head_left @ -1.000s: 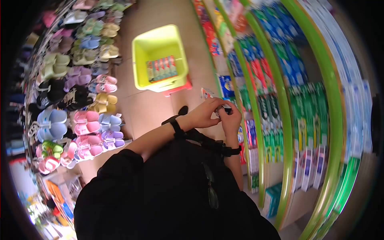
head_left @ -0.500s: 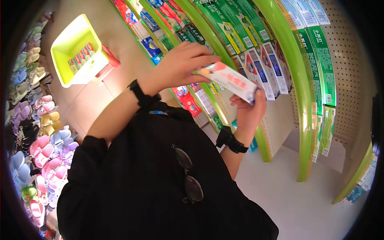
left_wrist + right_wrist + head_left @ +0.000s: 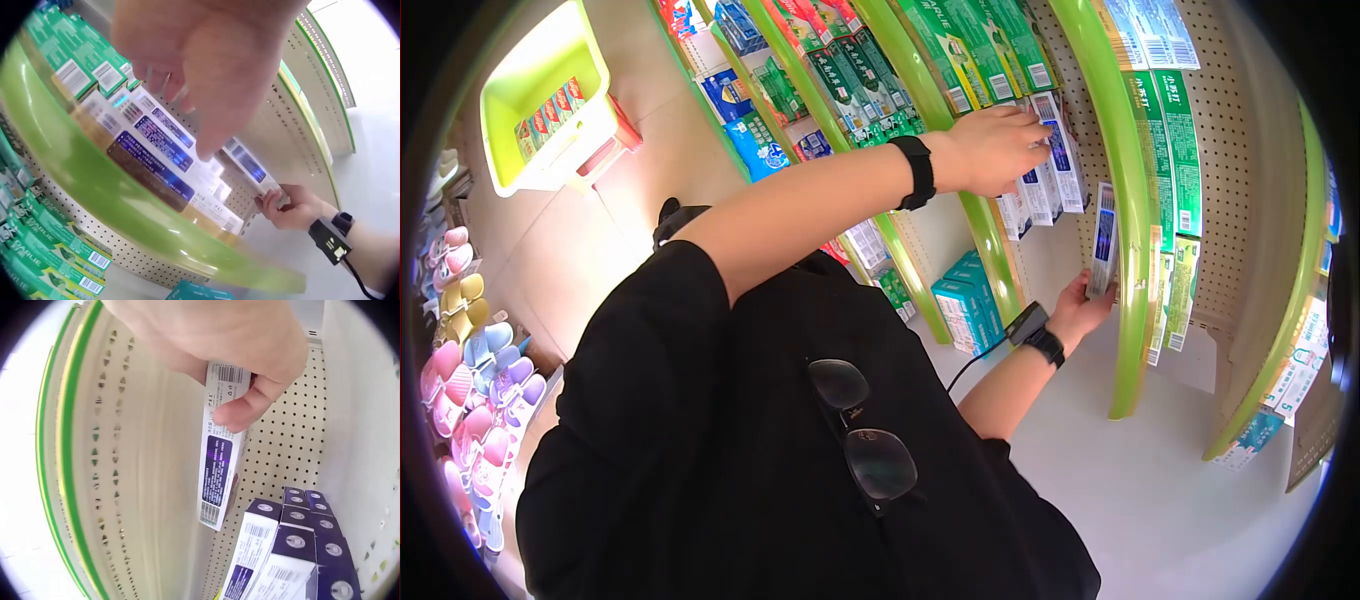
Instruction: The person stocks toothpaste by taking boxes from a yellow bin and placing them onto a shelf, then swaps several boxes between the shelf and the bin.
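In my right hand (image 3: 1085, 305) I pinch the lower end of a white toothpaste box (image 3: 1105, 240) with a dark blue label. The right wrist view shows the thumb on the box's barcode end, and the box (image 3: 215, 469) stands tilted beside a row of similar boxes. My left hand (image 3: 997, 148) reaches over the shelved toothpaste boxes (image 3: 1057, 165), palm down. From the left wrist, the thumb and fingertips of the left hand (image 3: 219, 75) spread over the row (image 3: 162, 144), partly hiding it.
Green curved shelf edges (image 3: 1105, 130) run along the shelves close to both hands. Green boxes (image 3: 970, 50) stand beyond the row, and teal boxes (image 3: 968, 305) lower down. A yellow-green basket (image 3: 495, 120) holding several boxes stands at the upper left. Slippers (image 3: 475, 400) hang at left.
Half a second ago both hands held a white and red box between them. The left hand has let go and moved over the shelved boxes; the right hand holds a box beside the row.
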`<action>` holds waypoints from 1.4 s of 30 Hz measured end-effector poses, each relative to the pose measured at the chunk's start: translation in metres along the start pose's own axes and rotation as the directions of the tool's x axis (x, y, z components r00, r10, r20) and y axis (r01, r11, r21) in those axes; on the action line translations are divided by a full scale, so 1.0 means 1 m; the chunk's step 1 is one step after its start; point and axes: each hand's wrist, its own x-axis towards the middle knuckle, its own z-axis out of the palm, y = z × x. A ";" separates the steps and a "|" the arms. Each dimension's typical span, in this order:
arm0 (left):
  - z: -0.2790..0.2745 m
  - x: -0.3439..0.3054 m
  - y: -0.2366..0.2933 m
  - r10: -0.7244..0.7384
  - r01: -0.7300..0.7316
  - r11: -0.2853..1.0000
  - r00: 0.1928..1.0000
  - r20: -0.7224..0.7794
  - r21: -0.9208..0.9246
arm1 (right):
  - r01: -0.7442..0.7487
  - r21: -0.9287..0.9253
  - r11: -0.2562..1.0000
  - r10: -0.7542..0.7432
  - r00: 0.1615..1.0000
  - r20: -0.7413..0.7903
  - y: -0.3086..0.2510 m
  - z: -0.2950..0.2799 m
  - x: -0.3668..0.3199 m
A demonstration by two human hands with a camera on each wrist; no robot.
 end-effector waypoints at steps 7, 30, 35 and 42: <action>0.004 0.007 -0.002 -0.087 0.067 0.987 0.987 0.136 0.145 | -0.170 -0.028 0.985 0.170 0.985 0.012 0.054 -0.022 0.147; -0.002 0.019 0.009 -0.189 0.159 0.975 0.961 0.202 0.155 | -0.345 -0.649 0.678 0.501 0.863 0.066 0.066 0.076 0.135; 0.001 0.019 0.010 -0.192 0.166 0.974 0.966 0.174 0.153 | -0.293 -0.672 0.680 0.483 0.868 0.111 0.072 0.076 0.140; 0.003 0.015 0.010 -0.171 0.158 0.980 0.981 0.097 0.123 | -0.256 -0.663 0.703 0.433 0.894 0.114 0.086 0.055 0.166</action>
